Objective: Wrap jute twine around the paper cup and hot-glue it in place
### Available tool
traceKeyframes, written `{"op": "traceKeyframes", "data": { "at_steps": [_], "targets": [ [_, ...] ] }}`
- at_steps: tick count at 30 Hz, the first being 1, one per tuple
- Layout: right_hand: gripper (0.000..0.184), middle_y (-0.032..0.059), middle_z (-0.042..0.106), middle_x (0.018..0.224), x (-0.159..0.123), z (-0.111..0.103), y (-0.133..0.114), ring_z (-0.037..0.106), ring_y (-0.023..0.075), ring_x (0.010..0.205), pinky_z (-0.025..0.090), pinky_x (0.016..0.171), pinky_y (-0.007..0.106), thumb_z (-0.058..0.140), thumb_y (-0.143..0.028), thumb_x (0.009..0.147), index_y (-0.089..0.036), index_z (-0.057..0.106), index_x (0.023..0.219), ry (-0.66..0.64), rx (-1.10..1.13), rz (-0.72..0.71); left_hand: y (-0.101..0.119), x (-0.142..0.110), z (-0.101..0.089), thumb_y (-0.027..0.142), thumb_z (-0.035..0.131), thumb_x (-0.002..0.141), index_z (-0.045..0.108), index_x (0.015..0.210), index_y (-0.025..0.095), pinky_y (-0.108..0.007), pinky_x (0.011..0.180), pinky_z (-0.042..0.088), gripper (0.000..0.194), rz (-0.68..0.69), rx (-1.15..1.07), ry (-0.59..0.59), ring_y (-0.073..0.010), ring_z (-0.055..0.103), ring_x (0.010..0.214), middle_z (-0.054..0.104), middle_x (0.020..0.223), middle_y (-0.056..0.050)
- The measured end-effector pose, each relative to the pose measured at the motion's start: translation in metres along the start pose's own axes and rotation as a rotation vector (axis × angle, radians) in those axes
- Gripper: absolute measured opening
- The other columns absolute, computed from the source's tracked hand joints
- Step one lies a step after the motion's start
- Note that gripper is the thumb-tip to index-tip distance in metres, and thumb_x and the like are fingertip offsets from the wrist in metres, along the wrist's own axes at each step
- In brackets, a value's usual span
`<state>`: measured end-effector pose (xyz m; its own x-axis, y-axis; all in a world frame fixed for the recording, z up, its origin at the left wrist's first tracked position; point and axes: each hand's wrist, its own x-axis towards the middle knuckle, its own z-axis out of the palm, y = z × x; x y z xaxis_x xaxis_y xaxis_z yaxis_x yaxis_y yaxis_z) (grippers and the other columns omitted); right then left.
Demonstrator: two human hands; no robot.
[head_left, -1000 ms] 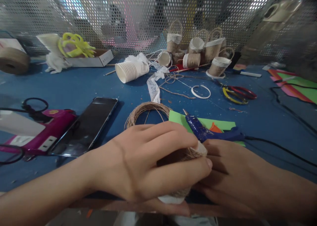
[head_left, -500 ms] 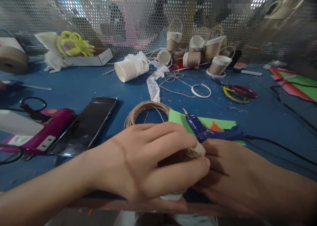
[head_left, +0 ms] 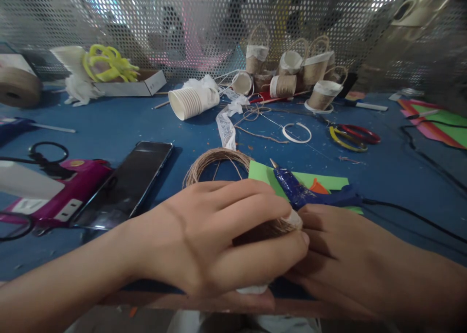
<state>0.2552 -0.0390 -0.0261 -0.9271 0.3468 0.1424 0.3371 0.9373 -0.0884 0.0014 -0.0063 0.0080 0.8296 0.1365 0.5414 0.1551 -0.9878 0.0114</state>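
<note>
Two hands close around one cup (head_left: 272,226) wrapped in twine, at the near edge of the blue counter (head_left: 109,124). The left hand (head_left: 215,240) lies over the cup from the left, its fingers (head_left: 255,204) curled and pressed onto the twine wrap; the right hand (head_left: 350,255) meets it from the right, fingers tucked against the cup under the left fingertips, though how tightly they grip cannot be told. Only a strip of the wrap and a bit of white rim below show between the hands. Just beyond the fingers a blue glue gun (head_left: 302,192) rests on green paper (head_left: 321,181), its nozzle pointing away to the left and its cord trailing right. A loose twine coil (head_left: 215,160) lies just beyond the left fingers, and a phone (head_left: 127,182) sits left of it, beside a pink tool (head_left: 65,192). Farther off stand a stack of paper cups (head_left: 191,103) on its side, a lace strip (head_left: 226,126), scissors (head_left: 352,136) and a cluster of small baskets (head_left: 295,73) against the mesh wall (head_left: 182,26)
</note>
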Motion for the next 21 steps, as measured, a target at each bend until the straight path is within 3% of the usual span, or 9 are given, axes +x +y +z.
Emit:
{"op": "traceKeyframes", "data": {
  "at_steps": [14,18,19,21],
  "targets": [
    [0.013,-0.0027,0.073,0.088,0.0015,-0.002,0.0,0.058,0.0226,0.074,0.035,0.061,0.042,0.064,-0.038,0.096,-0.029,0.067,0.088,0.03,-0.015,0.004,-0.0003,-0.0004,0.0014,0.042,0.062,0.097,0.065,0.123,0.013,-0.035,0.094,0.062,0.039,0.023,0.01,0.011,-0.0234,0.066,0.114,0.069,0.119,-0.011],
    [0.012,-0.0043,0.071,0.085,0.0027,-0.0024,-0.0001,0.056,0.0215,0.073,0.033,0.062,0.041,0.062,-0.032,0.096,-0.028,0.064,0.085,0.039,-0.013,-0.003,-0.0001,-0.0003,0.0006,0.041,0.058,0.099,0.066,0.119,0.013,-0.036,0.096,0.062,0.035,0.031,0.019,0.084,-0.0231,0.066,0.112,0.069,0.117,-0.01],
    [0.013,-0.0045,0.07,0.084,0.0028,-0.0027,-0.0003,0.056,0.0214,0.072,0.032,0.062,0.041,0.062,-0.031,0.096,-0.028,0.063,0.084,0.04,-0.011,-0.004,0.0002,-0.0003,0.0,0.042,0.061,0.098,0.065,0.123,0.014,-0.035,0.098,0.061,0.038,0.004,0.03,0.0,-0.0224,0.065,0.115,0.069,0.12,-0.009],
    [0.013,-0.0043,0.07,0.086,0.0021,-0.003,-0.0008,0.054,0.0217,0.073,0.032,0.063,0.041,0.062,-0.033,0.097,-0.027,0.063,0.085,0.033,-0.015,-0.005,0.0007,-0.0002,-0.0014,0.044,0.063,0.096,0.064,0.123,0.015,-0.034,0.098,0.061,0.039,0.006,0.027,-0.022,-0.0219,0.066,0.115,0.069,0.12,-0.009]
  ]
}}
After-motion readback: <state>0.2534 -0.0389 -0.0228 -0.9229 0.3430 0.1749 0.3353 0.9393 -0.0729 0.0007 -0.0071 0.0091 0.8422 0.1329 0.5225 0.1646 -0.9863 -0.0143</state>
